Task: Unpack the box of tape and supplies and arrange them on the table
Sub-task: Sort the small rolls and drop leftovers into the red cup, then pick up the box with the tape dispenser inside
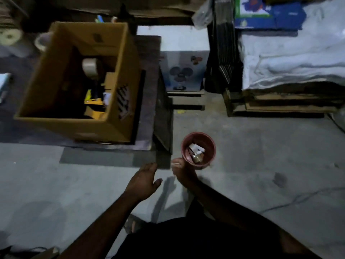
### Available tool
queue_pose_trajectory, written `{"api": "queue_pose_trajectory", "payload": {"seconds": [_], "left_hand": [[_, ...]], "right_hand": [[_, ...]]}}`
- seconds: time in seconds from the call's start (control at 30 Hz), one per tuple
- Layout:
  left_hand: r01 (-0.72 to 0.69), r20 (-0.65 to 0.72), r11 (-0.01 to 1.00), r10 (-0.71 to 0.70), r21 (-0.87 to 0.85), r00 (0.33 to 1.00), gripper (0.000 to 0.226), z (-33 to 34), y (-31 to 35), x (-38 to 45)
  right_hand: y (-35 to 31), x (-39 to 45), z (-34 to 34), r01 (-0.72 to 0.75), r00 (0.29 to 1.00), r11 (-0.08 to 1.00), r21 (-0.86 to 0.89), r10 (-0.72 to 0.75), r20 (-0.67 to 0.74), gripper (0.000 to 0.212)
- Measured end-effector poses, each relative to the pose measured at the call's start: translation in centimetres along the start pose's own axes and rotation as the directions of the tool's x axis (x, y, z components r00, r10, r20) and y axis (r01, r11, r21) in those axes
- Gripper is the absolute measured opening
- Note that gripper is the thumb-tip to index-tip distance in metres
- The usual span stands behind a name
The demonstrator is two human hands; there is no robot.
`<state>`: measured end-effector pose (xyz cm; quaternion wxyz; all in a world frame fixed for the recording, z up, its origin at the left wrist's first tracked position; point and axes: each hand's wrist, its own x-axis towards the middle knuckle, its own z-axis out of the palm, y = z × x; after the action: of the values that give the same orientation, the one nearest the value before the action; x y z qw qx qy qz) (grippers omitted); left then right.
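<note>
Head view: small red cup [198,149] of loose supplies, judged light and rigid, is pinched at its rim by right hand [182,170]; left hand [142,181] is held open, empty.

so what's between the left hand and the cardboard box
In the head view, bare grey floor, then the dark table's near edge. The left hand hangs open, well short of the cardboard box.

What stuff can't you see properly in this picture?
- Head view: the bottom of the cardboard box is dark, and its near wall hides what lies under the tape roll.
- The small things in the red cup are too blurred to name.
- The right hand holds the cup's rim; its fingers are blurred.
- The shelf items at the left edge are cut off.
</note>
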<state>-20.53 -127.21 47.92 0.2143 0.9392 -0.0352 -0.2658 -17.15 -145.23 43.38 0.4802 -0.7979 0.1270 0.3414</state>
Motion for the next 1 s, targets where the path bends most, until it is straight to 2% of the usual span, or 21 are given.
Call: {"api": "queue_pose_trajectory", "payload": {"seconds": [0.1,0.23,0.33,0.4,0.5,0.57,0.63,0.67,0.7,0.77,0.83,0.93,1.0], "left_hand": [[-0.015,-0.087,1.0,0.015,-0.007,0.996,0.061,-2.4,-6.0,-4.6],[0.015,-0.221,1.0,-0.015,-0.003,0.975,0.06,-7.5,-14.1,-10.6],[0.027,-0.341,1.0,-0.026,-0.002,0.94,0.057,-12.8,-17.7,-13.8],[-0.039,-0.473,0.998,0.059,0.051,0.879,0.053,-17.1,-19.2,-15.0],[-0.19,-0.596,0.958,0.282,0.214,0.752,0.046,-23.3,-19.4,-14.5],[-0.235,-0.616,0.923,0.38,0.305,0.691,0.043,-27.2,-18.9,-12.4],[-0.231,-0.631,0.915,0.395,0.33,0.667,0.043,-30.3,-18.4,-9.6],[-0.215,-0.633,0.919,0.386,0.332,0.671,0.043,-31.6,-18.3,-8.0],[-0.195,-0.63,0.923,0.37,0.331,0.683,0.045,-32.7,-18.2,-6.3],[-0.148,-0.612,0.939,0.317,0.31,0.725,0.047,-33.9,-18.3,-3.2],[-0.093,-0.579,0.956,0.244,0.279,0.778,0.055,-34.7,-18.6,-0.5],[-0.014,-0.498,0.976,0.122,0.215,0.858,0.081,-35.0,-19.0,2.4],[0.009,-0.469,0.989,0.061,0.147,0.881,0.091,-35.2,-19.3,3.6]], "right_hand": [[-5.3,-3.3,5.8,0.136,0.991,0.979,-0.15,-0.134,0.023,0.033],[-11.8,-7.4,13.8,0.204,0.979,0.959,-0.197,-0.193,0.073,0.037],[-17.1,-10.0,17.7,0.338,0.94,0.892,-0.301,-0.336,0.058,0.039],[-20.9,-11.6,19.2,0.456,0.872,0.778,-0.433,-0.487,0.043,0.042],[-26.7,-13.0,19.0,0.553,0.697,0.571,-0.607,-0.716,-0.038,0.044],[-30.1,-12.4,17.8,0.58,0.587,0.524,-0.623,-0.8,-0.127,0.041],[-32.5,-10.4,16.0,0.557,0.504,0.492,-0.67,-0.841,-0.198,0.038],[-33.4,-9.0,14.9,0.511,0.487,0.478,-0.714,-0.846,-0.217,0.038],[-34.1,-7.4,13.7,0.44,0.499,0.473,-0.763,-0.836,-0.231,0.039],[-34.8,-4.7,11.5,0.256,0.569,0.481,-0.839,-0.776,-0.271,0.045],[-35.1,-2.4,9.6,0.111,0.622,0.509,-0.854,-0.706,-0.339,0.053],[-35.2,0.0,7.7,-0.003,0.708,0.551,-0.834,-0.588,-0.391,0.074],[-35.0,1.4,6.9,-0.026,0.748,0.639,-0.768,-0.497,-0.44,0.083]]}}
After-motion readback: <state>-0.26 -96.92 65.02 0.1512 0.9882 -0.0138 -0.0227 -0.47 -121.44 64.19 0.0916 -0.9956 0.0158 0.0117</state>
